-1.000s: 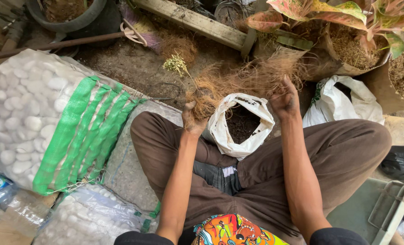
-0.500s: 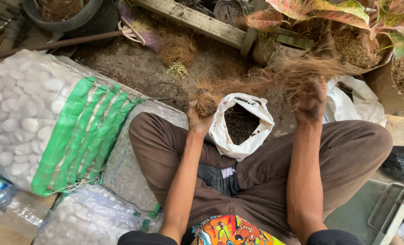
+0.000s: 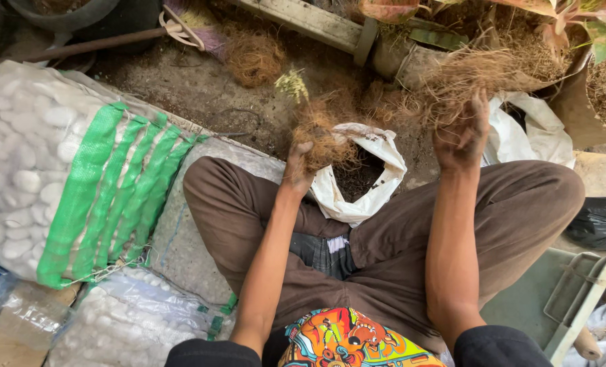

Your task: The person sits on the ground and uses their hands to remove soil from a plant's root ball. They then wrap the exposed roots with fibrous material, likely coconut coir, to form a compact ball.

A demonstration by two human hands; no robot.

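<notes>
We hold two tufts of brown coconut fibre apart above the ground. Our left hand (image 3: 297, 170) is clenched around the smaller tuft (image 3: 320, 139), directly over the open white bag (image 3: 377, 173) of dark soil between our knees. Our right hand (image 3: 460, 136) grips the larger tuft (image 3: 469, 78), raised beside a second white bag (image 3: 520, 132). A sack of white pebbles (image 3: 44, 170) lies alongside our left leg.

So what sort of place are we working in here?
Likely an outdoor garden or potting spot: bare soil ground, potted plants, sacks of white pebbles, and a white bag of dark potting mix under the left hand and right hand, which hold brown fibre.
</notes>
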